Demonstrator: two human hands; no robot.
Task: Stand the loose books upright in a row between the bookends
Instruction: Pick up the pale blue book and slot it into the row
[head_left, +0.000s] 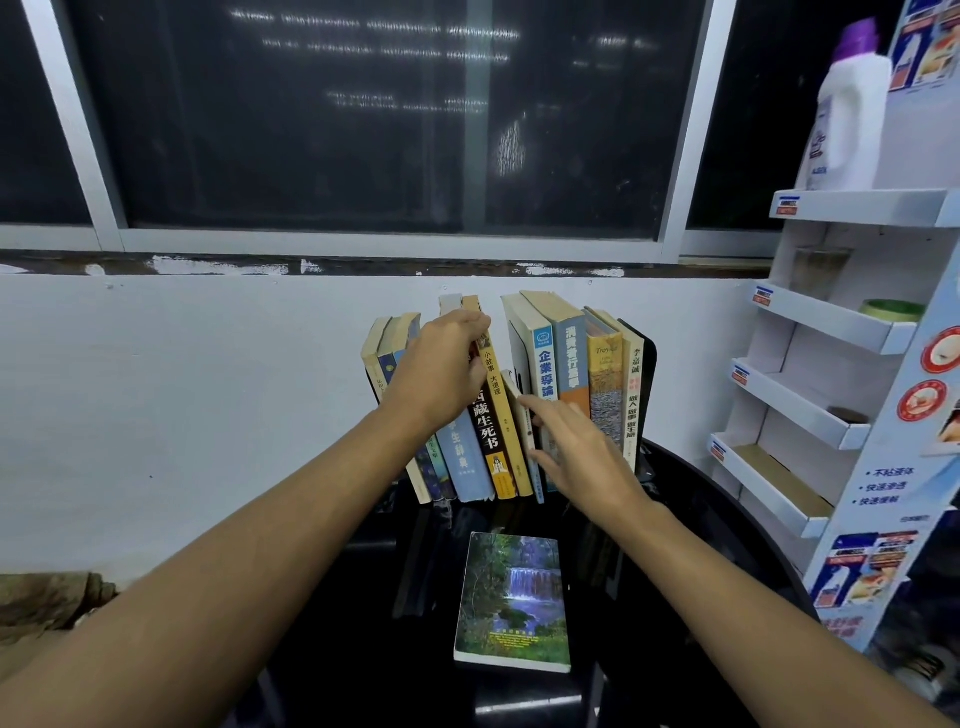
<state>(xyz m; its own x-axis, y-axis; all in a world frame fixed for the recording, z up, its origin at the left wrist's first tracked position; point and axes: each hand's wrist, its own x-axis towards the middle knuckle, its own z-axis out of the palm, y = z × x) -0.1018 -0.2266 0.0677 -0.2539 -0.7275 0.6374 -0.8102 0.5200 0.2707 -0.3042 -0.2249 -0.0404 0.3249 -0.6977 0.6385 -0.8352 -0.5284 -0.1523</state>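
Several books stand in a row (566, 364) on a black round table (691, 545) against the white wall. My left hand (447, 369) grips the tops of the tall left-leaning books (491, 441) in the middle. A gap opens between them and the right group. My right hand (582, 447) has straight fingers pressing a thin white book (519, 400) in that gap. A black bookend (647, 364) closes the right end; the left bookend is hidden. One loose book with a waterfall cover (511, 603) lies flat in front.
A white cardboard display shelf (831, 322) stands at the right, close to the table, with a white bottle with a purple cap (847, 114) on top. A dark window (363, 119) is above the wall. Brown cloth (47, 597) lies at the left.
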